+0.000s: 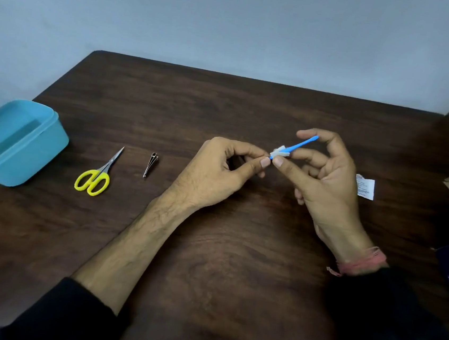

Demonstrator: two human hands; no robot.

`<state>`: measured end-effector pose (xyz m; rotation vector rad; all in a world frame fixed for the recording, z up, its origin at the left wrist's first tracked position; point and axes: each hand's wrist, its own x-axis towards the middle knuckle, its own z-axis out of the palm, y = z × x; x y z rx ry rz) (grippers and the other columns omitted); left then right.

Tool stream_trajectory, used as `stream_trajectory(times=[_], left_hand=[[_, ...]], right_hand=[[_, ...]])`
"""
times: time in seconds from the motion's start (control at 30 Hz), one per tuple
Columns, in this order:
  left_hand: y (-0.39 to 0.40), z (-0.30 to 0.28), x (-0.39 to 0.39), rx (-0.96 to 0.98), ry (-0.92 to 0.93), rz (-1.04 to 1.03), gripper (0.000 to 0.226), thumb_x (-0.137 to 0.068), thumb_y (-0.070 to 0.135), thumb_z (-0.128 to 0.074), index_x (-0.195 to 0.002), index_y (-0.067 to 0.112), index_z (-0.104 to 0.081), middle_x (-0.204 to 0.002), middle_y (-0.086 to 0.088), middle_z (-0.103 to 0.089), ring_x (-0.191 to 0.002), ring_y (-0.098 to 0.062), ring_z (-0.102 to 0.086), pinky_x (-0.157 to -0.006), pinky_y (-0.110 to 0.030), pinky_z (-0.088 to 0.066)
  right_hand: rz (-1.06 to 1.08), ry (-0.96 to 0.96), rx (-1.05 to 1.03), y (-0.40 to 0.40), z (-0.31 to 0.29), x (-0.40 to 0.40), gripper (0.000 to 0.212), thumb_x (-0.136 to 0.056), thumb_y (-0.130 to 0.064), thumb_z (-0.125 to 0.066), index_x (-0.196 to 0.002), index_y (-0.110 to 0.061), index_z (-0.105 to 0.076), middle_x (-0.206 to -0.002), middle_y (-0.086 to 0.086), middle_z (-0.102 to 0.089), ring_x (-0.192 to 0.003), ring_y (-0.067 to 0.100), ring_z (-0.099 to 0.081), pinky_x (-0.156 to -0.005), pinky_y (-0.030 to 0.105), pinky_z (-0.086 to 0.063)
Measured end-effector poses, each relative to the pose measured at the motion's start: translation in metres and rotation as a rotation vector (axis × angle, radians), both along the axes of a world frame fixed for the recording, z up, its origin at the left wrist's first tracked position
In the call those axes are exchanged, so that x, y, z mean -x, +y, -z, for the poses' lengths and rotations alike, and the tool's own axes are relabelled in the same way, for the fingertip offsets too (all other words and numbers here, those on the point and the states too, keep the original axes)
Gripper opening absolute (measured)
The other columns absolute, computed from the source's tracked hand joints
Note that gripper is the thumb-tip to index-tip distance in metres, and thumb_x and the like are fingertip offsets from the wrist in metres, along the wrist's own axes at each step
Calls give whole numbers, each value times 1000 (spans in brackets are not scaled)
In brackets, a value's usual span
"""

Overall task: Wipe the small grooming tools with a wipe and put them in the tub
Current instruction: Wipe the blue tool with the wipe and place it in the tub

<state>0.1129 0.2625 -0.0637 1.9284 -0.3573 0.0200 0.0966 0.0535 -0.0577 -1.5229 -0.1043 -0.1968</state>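
Above the middle of the dark wood-grain table [251, 111], both hands meet around a slim blue plastic grooming stick [302, 144] with a small white folded wipe [279, 154] wrapped about its lower end. The left hand [217, 173] has its thumb and forefinger curled in, pinching the near end of the stick through or just beside the wipe; exactly which it touches is hard to tell. The right hand [325, 177] pinches the wipe with its thumb against a bent finger, while its forefinger arches over and touches the stick's far tip; the other fingers are loosely curled. The stick slants up and to the right, held clear of the tabletop.

Left of the hands, a small silver metal nail clipper [150, 164] lies on the table, and just beyond it a small pair of scissors with yellow plastic handles [96, 174], blades pointing away. Further left, at the table's edge, sits the teal rectangular plastic tub [52, 135], open at the top. Right of the hands lies a torn white printed wipe sachet [365, 187]. A pink thread band [360, 263] circles the right wrist above a black sleeve [385, 311].
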Motion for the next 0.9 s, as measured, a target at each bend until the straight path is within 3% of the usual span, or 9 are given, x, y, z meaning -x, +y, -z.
stream_trajectory(times=[0.2, 0.33, 0.47, 0.6, 0.73, 0.9], left_hand=[[0, -1, 0, -3, -18, -11, 11, -106, 28, -77, -107, 23, -87, -83, 6, -83, -56, -19, -58, -51, -27, -48], [2, 0, -1, -23, -38, 7, 11, -106, 28, -77, -107, 25, -87, -82, 9, -82, -52, -6, -57, -51, -24, -50], [1, 0, 0, -12, -57, -3, 9, -105, 26, -79, -106, 24, -88, -81, 8, -82, -50, -6, -56, -51, -22, -47], [1, -1, 1, 3, -73, -13, 7, -102, 26, -82, -105, 26, -88, -82, 8, -83, -53, -2, -58, -54, -20, -47], [0, -1, 1, 22, -71, -32, 7, -98, 25, -87, -105, 25, -89, -82, 7, -83, -57, -1, -61, -58, -20, -49], [1, -1, 1, 32, -61, -26, 7, -92, 23, -93, -97, 26, -88, -75, 14, -79, -53, -10, -55, -53, -26, -46]], right_hand=[[58, 32, -77, -2, -3, 0, 48, -90, -7, -89, -125, -22, -60, -98, 7, -84, -49, 23, -42, -39, 24, -35], [17, 41, -47, 0, -2, 1, 49, -90, -8, -89, -126, -20, -60, -96, 6, -84, -51, 25, -40, -39, 25, -35], [62, 60, -98, -2, -3, 0, 49, -90, -8, -90, -126, -23, -60, -97, 9, -83, -53, 24, -42, -40, 25, -34], [19, 37, -24, 1, -2, 1, 50, -90, -7, -89, -128, -18, -59, -90, 1, -82, -49, 22, -40, -39, 24, -35], [49, 36, -48, 0, -4, 1, 51, -89, -9, -91, -127, -20, -58, -94, 5, -84, -56, 33, -40, -40, 25, -36], [1, 20, -6, 2, -1, 1, 50, -89, -7, -90, -126, -19, -59, -91, 4, -83, -47, 20, -38, -40, 25, -36]])
